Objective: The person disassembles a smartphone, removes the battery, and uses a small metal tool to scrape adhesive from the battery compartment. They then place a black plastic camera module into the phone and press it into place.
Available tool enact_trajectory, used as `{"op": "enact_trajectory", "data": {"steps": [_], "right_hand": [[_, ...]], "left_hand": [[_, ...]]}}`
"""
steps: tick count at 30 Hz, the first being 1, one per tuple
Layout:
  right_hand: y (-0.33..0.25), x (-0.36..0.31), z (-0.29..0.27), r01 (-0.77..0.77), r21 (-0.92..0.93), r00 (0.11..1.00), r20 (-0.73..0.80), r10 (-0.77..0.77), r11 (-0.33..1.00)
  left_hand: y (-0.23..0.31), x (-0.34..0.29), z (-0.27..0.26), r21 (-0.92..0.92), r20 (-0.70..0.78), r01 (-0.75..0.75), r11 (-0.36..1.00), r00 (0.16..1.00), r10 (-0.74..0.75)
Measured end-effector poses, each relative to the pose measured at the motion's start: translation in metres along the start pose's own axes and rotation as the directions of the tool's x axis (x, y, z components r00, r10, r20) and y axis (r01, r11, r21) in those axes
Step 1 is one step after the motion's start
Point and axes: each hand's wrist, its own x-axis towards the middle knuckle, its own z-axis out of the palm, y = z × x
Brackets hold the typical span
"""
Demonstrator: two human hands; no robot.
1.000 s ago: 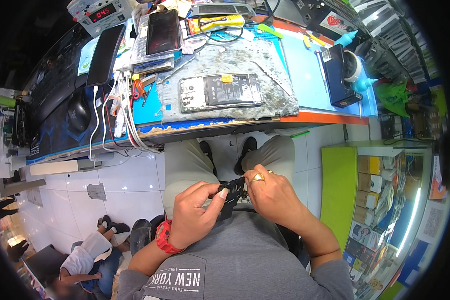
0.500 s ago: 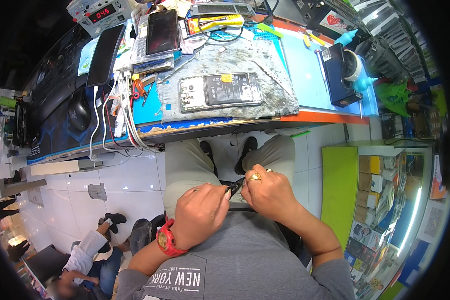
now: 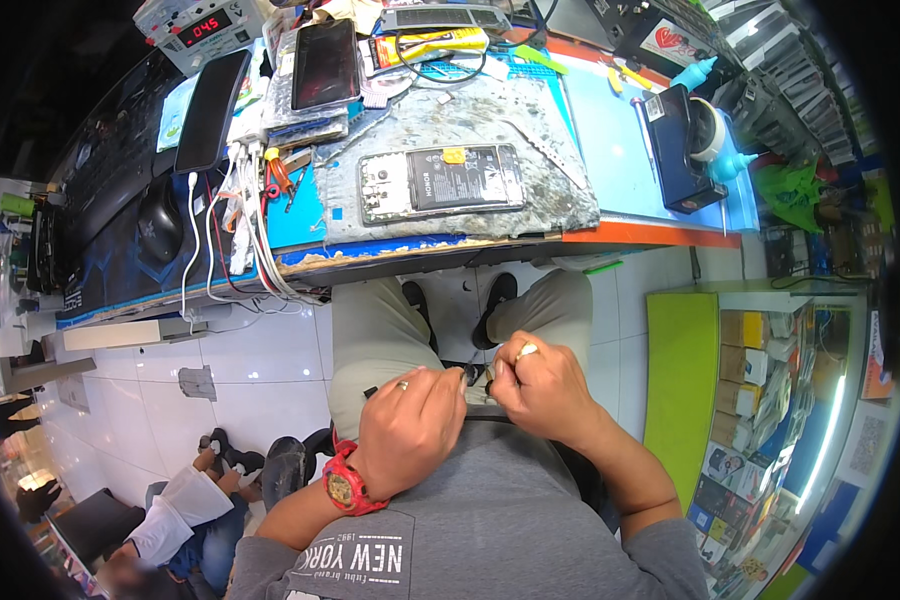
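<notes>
Above my lap, my left hand (image 3: 410,418) is closed, fingers pinched together, with a red watch on its wrist. A slim black object (image 3: 471,371) shows at its fingertips, and a dark end also sticks out on the hand's left side; its kind cannot be made out. Close by on the right, my right hand (image 3: 544,394) is also closed in a pinch, a gold ring on one finger. A small dark bit shows at its fingertips, too small to name. On the bench ahead, an opened phone (image 3: 390,185) lies with its black battery exposed, untouched by either hand.
The bench carries a stained grey mat (image 3: 420,115), a dark phone (image 3: 213,110), another phone (image 3: 326,65), white cables (image 3: 257,220), a mouse (image 3: 157,222) and a black box (image 3: 682,150). A lit display case (image 3: 680,390) stands at right. Another person (image 3: 185,510) sits lower left.
My hands have drawn slightly apart, leaving a small gap where the black object spanned between them. My left hand has turned, and a dark end now shows on its left side.
</notes>
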Motion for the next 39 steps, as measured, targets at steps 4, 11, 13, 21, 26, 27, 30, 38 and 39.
{"op": "enact_trajectory", "data": {"steps": [4,11,13,21,26,27,30,38,39], "right_hand": [[-0.013,-0.002,-0.013,-0.073,0.134,0.997,0.041,0.068,0.988],[0.005,-0.018,-0.039,-0.356,0.213,0.928,0.196,0.317,0.910],[0.004,-0.015,-0.042,-0.341,0.193,0.930,0.216,0.299,0.920],[-0.006,0.003,-0.033,-0.134,0.150,0.988,0.096,0.120,0.980],[-0.012,0.009,-0.029,-0.116,0.093,0.990,0.095,0.108,0.989],[-0.012,0.010,-0.027,-0.117,0.087,0.990,0.090,0.109,0.989],[-0.012,0.011,-0.024,-0.121,0.099,0.990,0.081,0.113,0.988],[-0.010,0.006,-0.013,-0.148,0.156,0.989,0.038,0.143,0.977],[-0.009,0.005,-0.010,-0.139,0.150,0.990,0.023,0.137,0.979]], "left_hand": [[-0.011,-0.002,0.006,-0.228,0.071,0.216,0.949,0.976,-0.205],[-0.020,-0.008,-0.004,-0.668,0.377,0.644,0.372,0.724,-0.578],[-0.021,-0.007,-0.004,-0.698,0.435,0.659,0.281,0.701,-0.565],[-0.013,-0.003,-0.008,-0.682,0.419,0.652,0.330,0.719,-0.554],[-0.010,0.001,-0.012,-0.529,0.186,0.423,0.735,0.904,-0.386],[-0.008,0.000,-0.010,-0.512,0.140,0.378,0.771,0.923,-0.359],[-0.007,0.000,-0.010,-0.459,0.074,0.296,0.838,0.952,-0.296],[-0.009,-0.002,-0.007,-0.394,0.034,0.231,0.890,0.971,-0.238],[-0.009,-0.002,-0.007,-0.393,0.032,0.227,0.891,0.972,-0.233]]}}
